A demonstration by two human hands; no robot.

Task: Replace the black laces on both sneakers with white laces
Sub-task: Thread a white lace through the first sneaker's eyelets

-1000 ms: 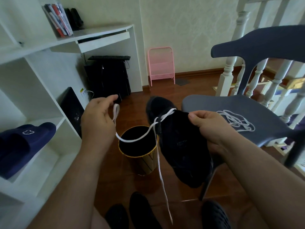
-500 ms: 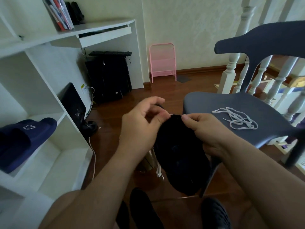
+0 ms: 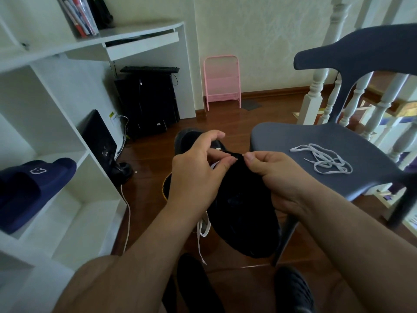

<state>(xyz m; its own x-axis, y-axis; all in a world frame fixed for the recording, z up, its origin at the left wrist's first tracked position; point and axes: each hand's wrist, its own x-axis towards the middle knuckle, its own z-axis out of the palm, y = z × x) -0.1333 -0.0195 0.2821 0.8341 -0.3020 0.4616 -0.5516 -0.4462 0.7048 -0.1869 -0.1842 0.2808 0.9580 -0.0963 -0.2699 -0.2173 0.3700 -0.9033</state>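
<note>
A black sneaker is held in the air between my two hands, toe pointing away from me. My left hand pinches the tip of a white lace at the sneaker's upper; the rest of that lace hangs down below the hand. My right hand grips the sneaker's right side, thumb and forefinger pinched at its top edge. A second white lace lies in a loose heap on the grey chair seat. The eyelets are hidden by my fingers.
A gold-rimmed dark bin stands on the wooden floor below my left hand. White shelves at left hold a navy slipper. Dark shoes lie on the floor near my feet. White banister posts stand behind the chair.
My left hand, which held the lace stretched out to the left a second ago, has come in to the sneaker's top and now pinches the lace tip there. The right hand stays on the sneaker.
</note>
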